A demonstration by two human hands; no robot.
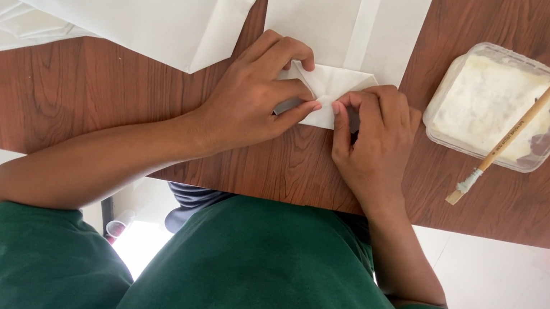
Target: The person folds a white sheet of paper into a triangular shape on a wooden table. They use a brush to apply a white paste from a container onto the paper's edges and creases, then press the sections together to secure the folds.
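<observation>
You're pinching the white folded paper strip's (327,86) near end — left hand (255,93) and right hand (372,136) both gripping it; long axis running away from you on the brown wood-grain table (79,103).

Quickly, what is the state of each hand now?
Left hand: pressing down the folded white paper.
Right hand: pinching the same paper's fold.
</observation>
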